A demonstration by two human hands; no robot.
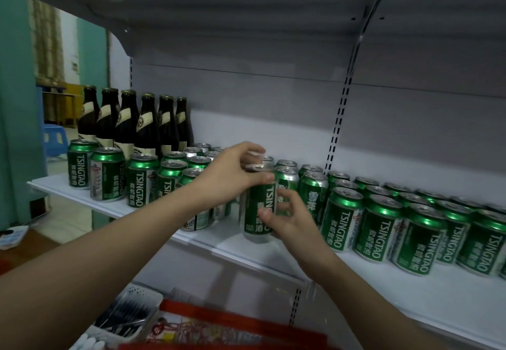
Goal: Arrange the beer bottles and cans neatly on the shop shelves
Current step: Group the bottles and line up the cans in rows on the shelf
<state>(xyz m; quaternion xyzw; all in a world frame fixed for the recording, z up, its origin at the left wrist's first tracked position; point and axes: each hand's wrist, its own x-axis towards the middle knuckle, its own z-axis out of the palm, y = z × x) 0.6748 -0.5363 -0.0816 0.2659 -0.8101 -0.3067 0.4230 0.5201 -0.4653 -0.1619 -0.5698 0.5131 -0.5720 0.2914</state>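
With both hands' fingers grasping one green aluminium Tsingtao can (pixel 259 207), left hand (pixel 232 177) on its rim, right hand (pixel 287 218) low, it could knock the crowded neighbouring green cans (pixel 312 193) over on the white metal shelf (pixel 246 251)

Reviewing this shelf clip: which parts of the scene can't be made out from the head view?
- Cans behind the left hand: its wrist hides their labels and count.
- Held can: the right hand covers its lower right side.
- Can row at the right: cut off by the frame edge.
- Bottles: lower labels hidden by front cans.
- Red packaging below: blurred, print unreadable.
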